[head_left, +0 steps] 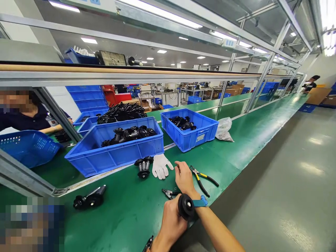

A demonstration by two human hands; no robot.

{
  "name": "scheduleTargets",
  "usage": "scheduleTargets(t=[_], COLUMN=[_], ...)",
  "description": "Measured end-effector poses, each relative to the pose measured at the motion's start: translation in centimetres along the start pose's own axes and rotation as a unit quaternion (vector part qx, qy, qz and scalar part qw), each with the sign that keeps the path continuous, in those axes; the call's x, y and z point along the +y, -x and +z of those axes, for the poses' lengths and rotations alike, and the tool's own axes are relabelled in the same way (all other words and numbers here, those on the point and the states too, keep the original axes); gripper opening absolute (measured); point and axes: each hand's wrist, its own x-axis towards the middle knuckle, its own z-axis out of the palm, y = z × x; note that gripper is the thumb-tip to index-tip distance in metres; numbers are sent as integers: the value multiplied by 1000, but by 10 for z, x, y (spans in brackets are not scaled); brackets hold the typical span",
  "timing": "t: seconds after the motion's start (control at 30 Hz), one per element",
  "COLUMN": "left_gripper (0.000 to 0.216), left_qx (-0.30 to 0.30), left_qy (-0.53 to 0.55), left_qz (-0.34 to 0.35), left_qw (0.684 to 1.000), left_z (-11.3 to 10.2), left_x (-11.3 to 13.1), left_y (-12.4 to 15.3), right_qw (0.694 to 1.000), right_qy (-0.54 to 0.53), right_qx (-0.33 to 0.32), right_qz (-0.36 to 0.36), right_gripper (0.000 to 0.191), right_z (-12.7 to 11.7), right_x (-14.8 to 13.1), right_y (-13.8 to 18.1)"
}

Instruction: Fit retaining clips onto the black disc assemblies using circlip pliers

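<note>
In the head view, the white glove (pixel 160 164) lies on the green counter (pixel 126 220), and everything else is placed from it as the camera sees it. Nearer the wearer than the glove and to its right, the left hand (pixel 170 222) is closed around a black roller-like part (pixel 186 206), whose round end faces the camera. The right hand (pixel 183 176) is just right of the glove, palm down with fingers bent; whether it holds anything cannot be told. A blue strap (pixel 200 202) circles its wrist. Farther right of the glove lie pliers with yellow-and-black handles (pixel 203 179), their jaws pointing back toward it; a second pair of pliers (pixel 168 193) lies in front of it, partly hidden by the left hand. Just left of the glove stands a small cluster of black parts (pixel 144 167). Behind it are two blue bins, the left bin (pixel 115 160) and the right bin (pixel 172 131), both holding similar black parts. A clear plastic bag (pixel 224 128) sits behind and well right of the glove.
</note>
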Motion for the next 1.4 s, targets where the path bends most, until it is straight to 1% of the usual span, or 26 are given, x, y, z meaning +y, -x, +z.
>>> scheduleTargets(t=[0.1, 0.17, 0.23, 0.3, 0.37, 0.4, 0.47, 0.57, 0.67, 0.77, 0.87, 0.97, 1.07, 1.27, 1.4], left_gripper=[18, 18, 17, 12, 7, 14, 29, 41, 44, 47, 50, 49, 49, 48, 49], left_qx=[-60, -68, -40, 16, 78, 99, 134, 167, 171, 183, 192, 183, 179, 173, 177], left_qy=[-39, -50, -29, 0, 7, 16, 44, 84, 97, 118, 138, 151, 157, 161, 166], left_qz=[-2, -22, -52, -96, -164, -196, -240, -261, -279, -294, -306, -317, -324, -321, -318], left_qw=[997, 996, 997, 995, 983, 975, 961, 947, 940, 931, 922, 918, 916, 917, 917], left_z=[4, -5, -26, -53, -77, -85, -93, -92, -89, -91, -92, -88, -83, -82, -82], left_x=[-3, -8, -17, -31, -45, -52, -64, -72, -72, -70, -69, -67, -64, -61, -61], left_y=[13, 16, 11, 2, -9, -13, -18, -18, -12, -7, -4, -1, 0, 1, 1], right_qw=[998, 996, 994, 992, 989, 988, 986, 984, 985, 989, 992, 993, 993, 993, 994], right_qy=[47, 74, 100, 121, 136, 142, 156, 169, 158, 128, 94, 73, 74, 95, 87], right_qx=[-1, -13, -26, -42, -59, -63, -56, -33, -38, -43, -51, -58, -49, -38, -24], right_qz=[-36, -39, -26, -13, -6, -1, 15, 42, 51, 56, 64, 74, 77, 53, 61], right_gripper=[31, 29, 27, 26, 24, 21, 15, 17, 18, 22, 27, 31, 35, 19, 25], right_z=[-14, -24, -32, -38, -38, -37, -31, -21, -16, -20, -29, -36, -37, -23, -19], right_x=[3, 11, 23, 34, 42, 44, 46, 47, 49, 51, 52, 52, 51, 46, 48], right_y=[5, 6, 8, 13, 21, 24, 30, 30, 25, 20, 17, 17, 18, 24, 23])
